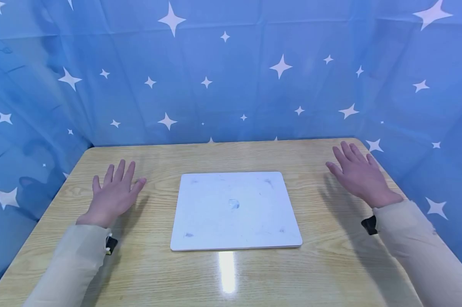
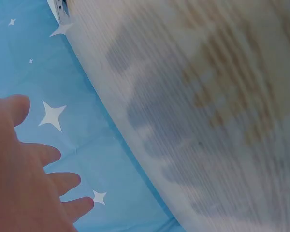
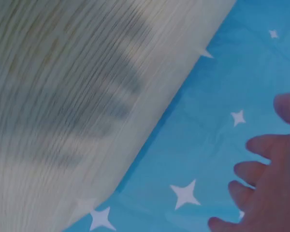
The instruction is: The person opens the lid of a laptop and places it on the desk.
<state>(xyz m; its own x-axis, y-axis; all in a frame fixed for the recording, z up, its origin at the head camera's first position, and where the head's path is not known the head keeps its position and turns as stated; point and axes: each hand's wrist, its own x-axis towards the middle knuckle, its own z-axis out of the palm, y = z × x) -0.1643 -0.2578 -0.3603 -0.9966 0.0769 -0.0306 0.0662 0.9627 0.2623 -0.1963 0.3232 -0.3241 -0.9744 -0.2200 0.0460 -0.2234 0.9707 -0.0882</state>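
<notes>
My left hand (image 1: 114, 196) is held over the left part of the wooden table, fingers spread and straight, holding nothing. Over the table's right part my right hand (image 1: 361, 177) is likewise spread, with nothing in it. Between them, apart from both, a white rectangular board (image 1: 235, 226) lies flat on the table. In the left wrist view the left hand (image 2: 29, 174) shows at the lower left; the right wrist view has the right hand (image 3: 268, 179) at the lower right. Both stand out against blue cloth, beside the table's edge.
The light wooden table (image 1: 139, 273) has rounded far corners. A blue curtain (image 1: 246, 94) with white stars hangs behind it and along both sides. Faint smudges mark the board, and a bright reflection shines on the table just in front of it.
</notes>
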